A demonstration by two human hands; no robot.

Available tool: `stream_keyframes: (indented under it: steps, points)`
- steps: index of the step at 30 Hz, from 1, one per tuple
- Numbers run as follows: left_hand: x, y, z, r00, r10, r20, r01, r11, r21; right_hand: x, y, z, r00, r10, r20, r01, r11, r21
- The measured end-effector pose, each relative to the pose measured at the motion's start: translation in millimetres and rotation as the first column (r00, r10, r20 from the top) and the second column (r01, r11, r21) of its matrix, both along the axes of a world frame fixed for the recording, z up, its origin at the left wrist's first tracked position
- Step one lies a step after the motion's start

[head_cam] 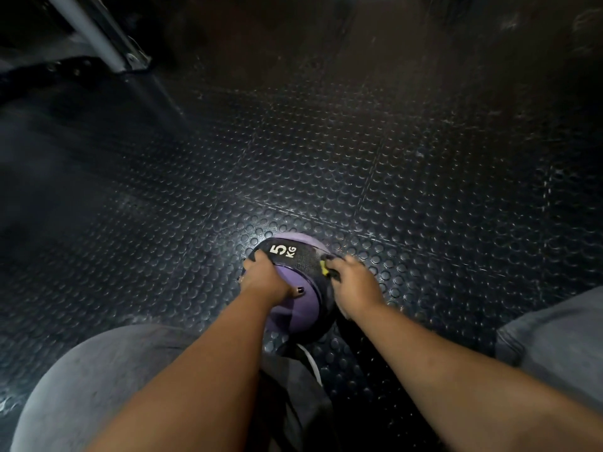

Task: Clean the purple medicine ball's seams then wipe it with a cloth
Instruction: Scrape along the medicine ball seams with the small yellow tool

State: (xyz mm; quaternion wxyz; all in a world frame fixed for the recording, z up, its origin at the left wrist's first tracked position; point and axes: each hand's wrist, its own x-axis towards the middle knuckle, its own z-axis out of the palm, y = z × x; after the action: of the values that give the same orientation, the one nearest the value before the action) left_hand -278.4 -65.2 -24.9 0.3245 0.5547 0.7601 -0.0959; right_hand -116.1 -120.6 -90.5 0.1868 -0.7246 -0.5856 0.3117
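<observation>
Knees (98, 386): bending either side of both arms.
Left hand (264, 275): gripping purple medicine ball (293, 311), sitting on floor (391, 190) beneath it.
Right hand (354, 282): pinching yellow tool (323, 267), touching the ball's black band.
Tip: I'd be pinning it firmly, tracing seams slowly.

Bare studded floor (375, 151) stretches ahead of the ball (293, 308) and to both sides; a metal post (98, 31) stands well off at the far left. Nearer in, the left knee (107, 386) and right knee (554, 331) flank the ball and hem in its near side.
</observation>
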Motion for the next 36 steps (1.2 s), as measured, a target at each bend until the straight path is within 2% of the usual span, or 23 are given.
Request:
stream_keyframes:
  steps: [3,4,7,10,12,16,18,23,26,28,31,34,36]
  points:
    - [-2.6,-2.0,-1.0,1.000,0.009,0.030,-0.009,1.000,0.005,22.3,-23.9,-21.1,0.982,0.102,0.159,-0.056,0.961,-0.269]
    - [-3.8,-1.0,-0.8,1.000,0.007,0.030,-0.007,1.000,0.002,24.3,-30.0,-23.7,0.985,0.057,0.161,-0.006,0.955,-0.298]
    - [-9.4,2.4,-2.2,1.000,0.002,0.020,-0.002,1.000,-0.014,7.0,-23.8,-12.8,0.978,-0.203,0.056,0.210,0.956,-0.203]
    - [-9.4,1.9,-1.9,0.999,-0.031,0.024,0.032,0.999,-0.010,-16.5,1.3,12.5,0.954,-0.279,-0.106,0.276,0.960,-0.041]
    - [-8.7,-0.2,-3.7,0.996,-0.085,0.004,0.085,0.996,-0.013,-26.9,12.7,26.8,0.964,-0.225,-0.140,0.230,0.973,0.023]
    - [-5.8,-0.3,-10.2,0.985,-0.169,-0.020,0.170,0.985,0.021,-37.7,15.3,31.4,0.998,-0.056,-0.011,0.056,0.998,0.011]
    - [-5.0,0.3,-11.7,0.986,-0.167,-0.027,0.167,0.986,0.023,-37.0,11.7,25.5,0.999,-0.005,0.051,0.005,1.000,-0.001]
    - [-5.9,1.7,-11.8,0.994,-0.107,-0.004,0.107,0.994,0.021,-25.1,-17.6,16.0,0.984,0.177,-0.004,-0.177,0.984,0.013]
    - [-1.5,-0.2,-7.1,0.996,-0.093,0.002,0.093,0.996,0.010,-12.1,-30.3,11.7,0.977,0.212,-0.002,-0.211,0.976,-0.051]
    - [4.9,-4.8,-2.1,0.997,-0.075,-0.001,0.075,0.997,0.015,-0.1,-35.3,9.2,0.985,0.171,0.027,-0.167,0.978,-0.127]
    - [8.1,-8.8,3.9,0.999,-0.043,-0.004,0.043,0.999,0.020,16.8,-35.1,8.4,0.998,-0.043,0.040,0.049,0.982,-0.180]
    - [7.1,-11.4,9.4,0.999,-0.017,-0.044,0.016,0.999,-0.037,27.2,-21.2,17.2,0.971,-0.232,-0.051,0.223,0.964,-0.142]
    - [6.2,-11.4,11.3,0.997,-0.030,-0.075,0.023,0.996,-0.085,26.8,-11.8,23.5,0.958,-0.263,-0.112,0.253,0.963,-0.099]
